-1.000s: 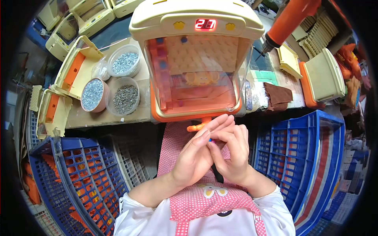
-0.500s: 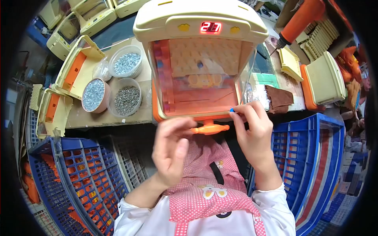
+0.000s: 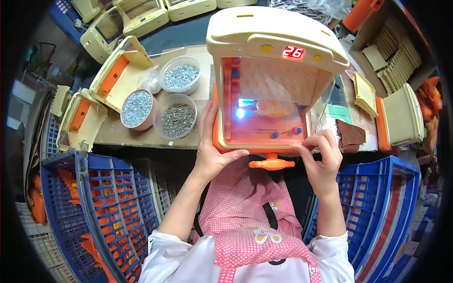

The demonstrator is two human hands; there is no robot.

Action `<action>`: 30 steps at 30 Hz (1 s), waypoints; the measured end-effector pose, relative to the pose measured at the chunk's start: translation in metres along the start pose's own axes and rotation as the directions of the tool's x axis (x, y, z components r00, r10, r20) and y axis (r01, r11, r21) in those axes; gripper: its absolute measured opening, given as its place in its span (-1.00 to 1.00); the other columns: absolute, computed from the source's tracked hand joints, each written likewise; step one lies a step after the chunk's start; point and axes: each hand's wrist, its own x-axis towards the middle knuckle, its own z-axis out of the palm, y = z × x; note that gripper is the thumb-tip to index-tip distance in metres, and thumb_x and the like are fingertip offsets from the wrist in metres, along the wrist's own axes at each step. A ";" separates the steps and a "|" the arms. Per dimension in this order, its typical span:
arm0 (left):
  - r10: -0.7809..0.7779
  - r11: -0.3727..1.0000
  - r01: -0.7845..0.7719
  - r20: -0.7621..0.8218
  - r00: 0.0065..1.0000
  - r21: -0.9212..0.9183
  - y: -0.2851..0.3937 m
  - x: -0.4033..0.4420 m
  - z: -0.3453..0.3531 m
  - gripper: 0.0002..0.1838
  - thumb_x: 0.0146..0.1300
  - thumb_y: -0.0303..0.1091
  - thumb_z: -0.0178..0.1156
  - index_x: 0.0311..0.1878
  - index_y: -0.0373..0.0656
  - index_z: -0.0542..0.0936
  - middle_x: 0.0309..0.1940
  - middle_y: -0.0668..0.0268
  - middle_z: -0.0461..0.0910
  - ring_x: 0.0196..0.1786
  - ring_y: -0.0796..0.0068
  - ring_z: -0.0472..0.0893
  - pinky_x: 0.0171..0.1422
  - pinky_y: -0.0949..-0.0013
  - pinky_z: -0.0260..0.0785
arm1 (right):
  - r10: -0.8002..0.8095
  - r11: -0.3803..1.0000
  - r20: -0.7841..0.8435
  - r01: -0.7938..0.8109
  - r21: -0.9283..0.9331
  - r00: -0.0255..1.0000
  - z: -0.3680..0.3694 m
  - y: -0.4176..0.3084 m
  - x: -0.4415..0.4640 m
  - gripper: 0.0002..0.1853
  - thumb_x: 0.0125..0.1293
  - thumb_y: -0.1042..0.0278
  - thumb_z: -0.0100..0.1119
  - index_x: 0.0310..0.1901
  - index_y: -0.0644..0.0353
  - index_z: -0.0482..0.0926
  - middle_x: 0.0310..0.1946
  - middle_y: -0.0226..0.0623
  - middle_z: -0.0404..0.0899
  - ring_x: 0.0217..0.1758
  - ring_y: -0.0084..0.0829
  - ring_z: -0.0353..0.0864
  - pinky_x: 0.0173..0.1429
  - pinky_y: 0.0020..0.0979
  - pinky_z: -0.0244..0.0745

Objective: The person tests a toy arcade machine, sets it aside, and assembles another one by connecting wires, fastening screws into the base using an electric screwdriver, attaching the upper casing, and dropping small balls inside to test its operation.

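Observation:
A cream and orange toy game machine (image 3: 278, 43) stands in front of me. Its red display (image 3: 292, 52) reads 26, and a bright blue-white light glows behind the clear front window. Small balls, one of them a blue ball (image 3: 275, 135), lie low inside. My left hand (image 3: 211, 151) is wrapped around the machine's lower left side, thumb along the front edge. At the lower right front corner, my right hand (image 3: 322, 153) has thumb and forefinger pinched together against the rim; whatever is between them is hidden. An orange handle (image 3: 271, 163) sticks out at the front, between both hands.
Left of the machine are tubs of screws, including a clear tub (image 3: 181, 75) and a pink tub (image 3: 138, 109). Cream housings (image 3: 113, 75) stand farther left. At right are a brown cloth (image 3: 350, 136), another housing (image 3: 401, 115) and an orange power screwdriver (image 3: 361, 16). Blue crates (image 3: 363, 188) flank my lap.
My left hand has come onto the machine's side. The blue ball has left my right fingertips. The display went from 27 to 26, the light came on, and the view shifted.

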 end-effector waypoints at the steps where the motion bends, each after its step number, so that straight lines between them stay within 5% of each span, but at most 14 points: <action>1: -0.001 1.000 0.001 -0.004 1.000 0.001 -0.003 0.000 -0.001 0.35 -0.23 -0.01 0.70 0.60 -0.17 0.10 0.61 -0.03 -0.01 0.65 0.00 0.04 0.67 0.00 0.00 | -0.022 0.999 -0.038 0.023 0.027 0.999 0.001 0.003 -0.003 -0.80 0.09 0.67 0.47 -0.34 0.28 0.59 -0.42 -0.31 0.50 -0.44 -0.47 0.53 -0.33 -0.48 0.45; 9: -0.002 0.997 -0.006 0.105 0.994 0.081 -0.008 0.000 -0.008 0.50 -0.32 -0.18 0.77 0.63 -0.21 -0.08 0.57 0.11 0.10 0.60 0.20 0.20 0.65 0.10 0.10 | -0.005 0.986 -0.131 0.026 0.163 0.991 -0.022 0.015 0.001 -0.93 0.41 0.63 0.16 -0.13 0.35 0.59 -0.18 -0.26 0.52 -0.10 -0.42 0.52 0.04 -0.47 0.42; 11: -0.033 0.999 0.030 0.079 0.996 0.027 -0.004 0.000 -0.005 0.46 -0.32 -0.15 0.76 0.62 -0.21 -0.01 0.59 0.06 0.06 0.63 0.13 0.12 0.67 0.09 0.06 | -0.133 0.986 -0.202 0.151 0.074 0.970 -0.027 0.005 0.024 -0.87 0.43 0.62 0.12 -0.04 0.35 0.58 -0.07 -0.23 0.52 0.03 -0.38 0.52 0.18 -0.42 0.41; 12: -0.065 0.997 0.067 0.056 0.996 -0.030 -0.002 0.000 -0.004 0.43 -0.33 -0.11 0.75 0.61 -0.20 0.06 0.61 0.01 0.01 0.66 0.06 0.04 0.68 0.08 0.02 | -0.222 0.974 -0.196 0.225 -0.006 0.955 -0.031 0.004 0.035 -0.74 0.47 0.55 0.10 0.14 0.33 0.54 0.14 -0.13 0.51 0.26 -0.29 0.49 0.36 -0.32 0.36; 17: -0.026 0.997 0.023 0.048 0.999 0.080 0.006 0.001 -0.005 0.41 -0.32 -0.13 0.75 0.60 -0.23 0.06 0.58 0.01 0.09 0.63 0.07 0.12 0.67 0.08 0.08 | -0.376 0.925 -0.326 0.372 -0.077 0.867 -0.017 -0.005 0.094 -0.50 0.54 0.30 0.04 0.43 0.29 0.33 0.42 -0.03 0.34 0.51 -0.19 0.29 0.46 -0.24 0.30; 21: 0.002 0.989 -0.006 0.023 1.000 0.148 0.008 0.000 -0.002 0.38 -0.32 -0.16 0.75 0.58 -0.25 0.09 0.55 -0.02 0.16 0.59 0.03 0.20 0.64 0.08 0.13 | -0.352 0.915 -0.430 0.403 0.028 0.831 -0.008 -0.004 0.135 -0.55 0.56 0.23 0.06 0.34 0.30 0.47 0.34 -0.05 0.46 0.44 -0.26 0.39 0.45 -0.32 0.30; 23: 0.017 0.987 -0.021 0.028 0.999 0.156 0.010 0.000 -0.001 0.38 -0.31 -0.16 0.75 0.58 -0.25 0.09 0.54 -0.03 0.18 0.58 0.03 0.22 0.64 0.08 0.14 | -0.054 0.934 -0.261 0.141 0.327 0.964 -0.009 -0.003 0.150 -0.48 0.59 0.03 -0.01 0.34 0.28 0.51 0.34 -0.20 0.52 0.43 -0.37 0.42 0.52 -0.34 0.21; 26: 0.049 0.986 -0.052 0.020 0.999 0.155 0.003 0.000 0.002 0.38 -0.31 -0.18 0.75 0.58 -0.25 0.09 0.52 -0.04 0.19 0.57 0.02 0.25 0.62 0.09 0.17 | -0.077 0.876 -0.201 0.162 0.455 0.977 -0.003 0.023 0.164 -0.61 0.55 0.18 0.10 0.16 0.33 0.64 0.18 -0.12 0.61 0.31 -0.34 0.52 0.41 -0.37 0.33; 30: -0.031 0.998 0.031 0.012 0.999 0.047 0.006 -0.003 0.005 0.33 -0.23 -0.16 0.72 0.58 -0.24 0.09 0.52 -0.06 0.18 0.56 -0.01 0.24 0.61 0.08 0.17 | -0.191 0.912 -0.296 0.280 0.298 0.936 0.002 0.025 0.163 -0.59 0.61 0.16 -0.04 0.14 0.28 0.68 0.15 -0.24 0.67 0.29 -0.43 0.54 0.44 -0.40 0.30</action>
